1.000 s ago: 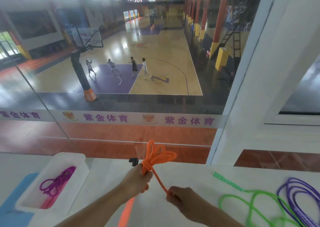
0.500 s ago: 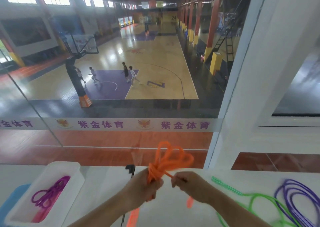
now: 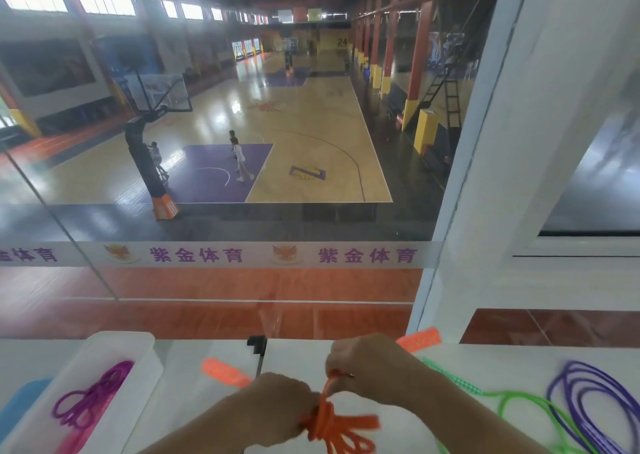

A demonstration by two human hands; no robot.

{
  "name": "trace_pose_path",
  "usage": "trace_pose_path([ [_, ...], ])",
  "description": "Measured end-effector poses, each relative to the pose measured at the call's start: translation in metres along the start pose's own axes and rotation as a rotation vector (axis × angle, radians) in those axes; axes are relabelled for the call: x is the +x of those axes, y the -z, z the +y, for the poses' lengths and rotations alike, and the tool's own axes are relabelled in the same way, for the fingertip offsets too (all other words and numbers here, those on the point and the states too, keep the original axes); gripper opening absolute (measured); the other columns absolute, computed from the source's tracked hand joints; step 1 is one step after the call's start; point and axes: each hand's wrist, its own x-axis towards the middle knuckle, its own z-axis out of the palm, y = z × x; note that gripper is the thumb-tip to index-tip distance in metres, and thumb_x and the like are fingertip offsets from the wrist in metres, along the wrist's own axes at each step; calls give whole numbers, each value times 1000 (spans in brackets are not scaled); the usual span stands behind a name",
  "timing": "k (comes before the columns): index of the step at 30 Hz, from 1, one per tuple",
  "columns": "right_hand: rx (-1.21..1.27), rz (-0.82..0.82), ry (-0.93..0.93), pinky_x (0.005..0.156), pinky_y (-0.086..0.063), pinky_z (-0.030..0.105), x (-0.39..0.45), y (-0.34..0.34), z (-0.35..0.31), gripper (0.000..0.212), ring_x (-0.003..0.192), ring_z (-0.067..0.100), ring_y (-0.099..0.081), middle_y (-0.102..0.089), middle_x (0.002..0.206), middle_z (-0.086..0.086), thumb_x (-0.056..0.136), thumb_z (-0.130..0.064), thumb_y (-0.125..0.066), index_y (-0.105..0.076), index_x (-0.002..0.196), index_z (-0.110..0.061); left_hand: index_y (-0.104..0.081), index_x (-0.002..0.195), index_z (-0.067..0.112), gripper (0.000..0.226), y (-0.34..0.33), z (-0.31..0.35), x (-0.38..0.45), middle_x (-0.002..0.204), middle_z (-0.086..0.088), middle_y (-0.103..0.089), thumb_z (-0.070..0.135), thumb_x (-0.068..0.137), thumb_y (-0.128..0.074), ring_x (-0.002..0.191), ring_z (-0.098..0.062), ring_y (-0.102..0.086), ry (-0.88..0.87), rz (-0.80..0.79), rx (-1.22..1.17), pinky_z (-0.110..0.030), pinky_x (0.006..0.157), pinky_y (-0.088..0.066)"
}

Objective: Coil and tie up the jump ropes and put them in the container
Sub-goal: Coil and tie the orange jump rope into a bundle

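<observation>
— Hands?
— Left hand grips the coiled orange rope near the worktop's near edge; right hand pinches a strand above it.
— Container?
— Far left, holding a coiled purple rope.

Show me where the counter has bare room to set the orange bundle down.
Bare counter lies between the white container and the right hand, beyond the orange handle. Right of the hands it is crowded: green rope and purple rope sprawl there. The container already holds a magenta rope.
</observation>
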Motion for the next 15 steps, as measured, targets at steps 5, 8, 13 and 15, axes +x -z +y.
trace_pose_path([
  [5,542,114,-193,84,-56,32,0,-22,26,17,86,2,-63,-67,96,-12,89,-40,-67,-69,101,-28,-60,93,36,6,15,-12,-14,84,11,-69,31,96,-63,88,-8,-69,-144,13,-747,-20,82,-55],
  [8,469,111,-320,75,-50,24,-1,-34,27,14,73,-4,-55,-59,83,-15,94,-37,-62,-56,82,-36,-61,108,7,26,15,-24,-15,82,-3,-73,27,92,-68,81,-21,-68,-129,122,-1327,-29,73,-55],
  [13,433,55,-430,69,-38,19,2,-45,15,38,73,0,-51,-55,81,-8,89,-57,-56,-60,73,-23,-57,103,23,12,6,-26,-2,88,7,-64,35,100,-54,75,0,-61,118,191,-1117,-6,59,-44],
  [15,551,-41,-487,72,-39,18,5,-43,7,34,74,0,-54,-59,76,-10,93,-56,-55,-63,76,-28,-53,97,31,9,3,-25,5,91,13,-62,39,101,-51,77,4,-59,156,235,-1028,-3,54,-40],
])
